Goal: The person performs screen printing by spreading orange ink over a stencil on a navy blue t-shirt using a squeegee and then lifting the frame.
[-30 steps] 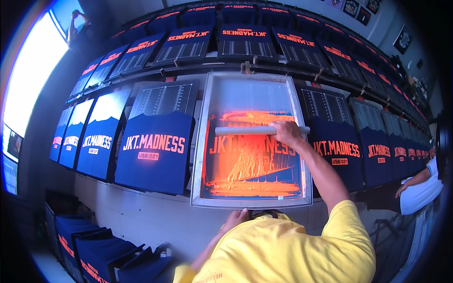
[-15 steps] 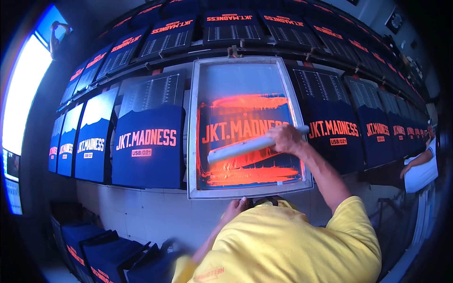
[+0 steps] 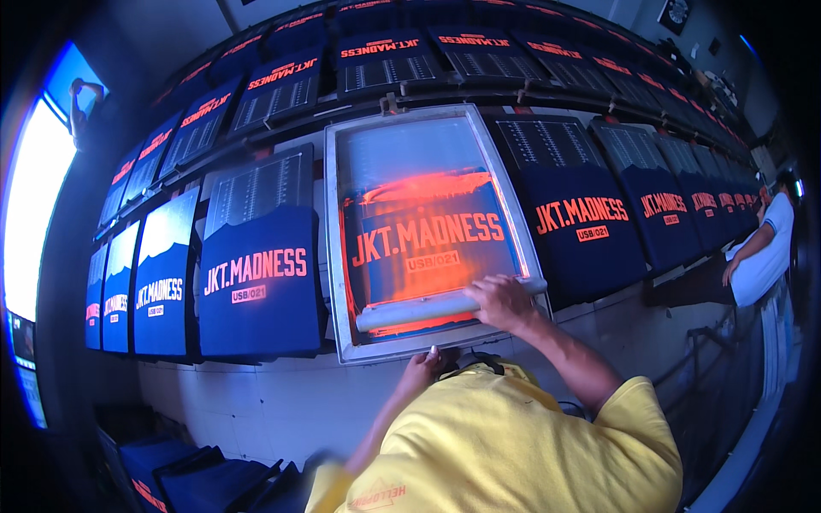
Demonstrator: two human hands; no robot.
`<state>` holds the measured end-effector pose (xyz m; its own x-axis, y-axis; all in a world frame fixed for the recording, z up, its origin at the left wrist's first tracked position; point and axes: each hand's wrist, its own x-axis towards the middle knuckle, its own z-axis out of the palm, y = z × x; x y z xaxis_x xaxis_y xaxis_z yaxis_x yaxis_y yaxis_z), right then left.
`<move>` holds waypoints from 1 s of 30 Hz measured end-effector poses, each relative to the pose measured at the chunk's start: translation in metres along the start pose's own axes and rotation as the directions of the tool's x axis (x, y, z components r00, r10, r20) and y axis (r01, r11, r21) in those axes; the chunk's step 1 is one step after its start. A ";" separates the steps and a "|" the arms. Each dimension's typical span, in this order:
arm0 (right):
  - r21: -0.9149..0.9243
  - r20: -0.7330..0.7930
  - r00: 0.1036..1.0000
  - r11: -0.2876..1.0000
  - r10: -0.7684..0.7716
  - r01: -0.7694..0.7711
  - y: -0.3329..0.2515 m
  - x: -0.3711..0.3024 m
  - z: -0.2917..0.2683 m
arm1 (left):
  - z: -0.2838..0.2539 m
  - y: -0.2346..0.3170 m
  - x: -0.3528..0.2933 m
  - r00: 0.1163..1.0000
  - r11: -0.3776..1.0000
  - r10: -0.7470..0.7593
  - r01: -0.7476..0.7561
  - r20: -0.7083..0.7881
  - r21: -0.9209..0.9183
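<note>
My right hand (image 3: 500,301) is wrapped round the long grey squeegee (image 3: 410,313), which lies across the near end of a screen printing frame (image 3: 335,248). Bright orange ink (image 3: 428,186) forms a thick band across the mesh's upper part and smears beside the squeegee. Dark lettering panels with orange letters show through the mesh. At the frame's near edge, my left hand (image 3: 419,371) is closed, its thumb up against the rim; its other fingers are partly hidden. A navy printed shirt (image 3: 256,312) on a board lies left of the frame, another (image 3: 586,256) to its right.
Rows of boards with navy printed shirts (image 3: 389,44) stretch behind and to both sides. More dark shirts (image 3: 188,470) hang or stack at lower left. A person in a white top (image 3: 764,256) stands at far right. A bright window (image 3: 51,188) is at far left.
My right hand has pulled the squeegee toward me, from the middle of the mesh to its near end. It now lies straighter across. The view has shifted and tilted slightly.
</note>
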<state>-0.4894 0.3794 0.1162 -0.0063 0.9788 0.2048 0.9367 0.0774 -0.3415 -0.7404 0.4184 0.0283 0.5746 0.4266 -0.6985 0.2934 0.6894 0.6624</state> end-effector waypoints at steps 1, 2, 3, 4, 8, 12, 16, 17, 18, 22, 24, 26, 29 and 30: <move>0.016 -0.006 1.000 1.000 0.007 -0.007 0.003 0.001 -0.002 | 0.000 0.004 -0.003 1.000 1.000 -0.030 0.030 0.007 0.006; 0.033 -0.012 1.000 0.999 0.014 -0.014 0.007 0.002 -0.003 | 0.001 0.007 -0.005 0.998 0.998 -0.060 0.060 0.013 0.011; 0.052 -0.016 1.000 0.999 0.012 -0.011 0.010 0.004 -0.004 | 0.003 0.011 -0.006 0.996 0.995 -0.067 0.071 0.051 -0.075; 0.071 -0.020 1.000 0.997 0.010 -0.009 0.010 0.003 -0.005 | 0.006 0.013 -0.006 0.993 0.983 -0.071 0.085 0.090 -0.161; 0.062 0.049 0.998 0.998 0.029 -0.032 -0.015 -0.016 -0.009 | -0.019 -0.008 0.010 0.960 0.939 -0.066 0.152 0.271 -0.309; -0.052 -0.038 0.999 0.999 -0.014 0.012 -0.026 -0.044 0.005 | -0.021 -0.009 0.014 0.939 0.896 -0.094 0.224 0.330 -0.383; -0.170 -0.146 0.988 0.985 -0.059 0.034 -0.008 -0.028 0.024 | -0.016 -0.003 0.010 0.944 0.912 -0.125 0.231 0.307 -0.339; -0.161 -0.140 0.989 0.986 -0.055 0.032 0.001 -0.020 0.028 | -0.015 0.000 0.009 0.936 0.919 -0.137 0.242 0.324 -0.312; -0.149 -0.146 0.987 0.988 -0.073 0.051 0.002 -0.018 0.029 | -0.018 -0.005 0.010 0.935 0.916 -0.116 0.231 0.335 -0.327; -0.157 -0.183 0.978 0.985 -0.104 0.075 -0.002 -0.021 0.025 | -0.024 -0.006 0.015 0.936 0.915 -0.062 0.193 0.348 -0.355; -0.180 -0.168 0.981 0.982 -0.097 0.066 -0.012 -0.038 0.029 | -0.021 -0.007 0.014 0.949 0.908 -0.068 0.186 0.307 -0.375; -0.204 -0.163 0.982 0.977 -0.092 0.058 -0.019 -0.048 0.031 | -0.020 -0.011 0.014 0.969 0.902 -0.075 0.167 0.236 -0.397; -0.214 -0.137 0.987 0.975 -0.081 0.050 -0.023 -0.057 0.034 | -0.024 -0.021 0.013 0.960 0.898 0.051 0.076 0.274 -0.433; -0.197 -0.127 0.989 0.979 -0.077 0.051 -0.024 -0.060 0.035 | -0.028 -0.020 0.013 0.902 0.936 0.345 -0.351 0.259 -0.023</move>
<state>-0.5236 0.3257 0.0803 -0.0341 0.9377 0.3458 0.9856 0.0887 -0.1436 -0.7603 0.4269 -0.0019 0.8176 0.4707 -0.3317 0.0552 0.5092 0.8589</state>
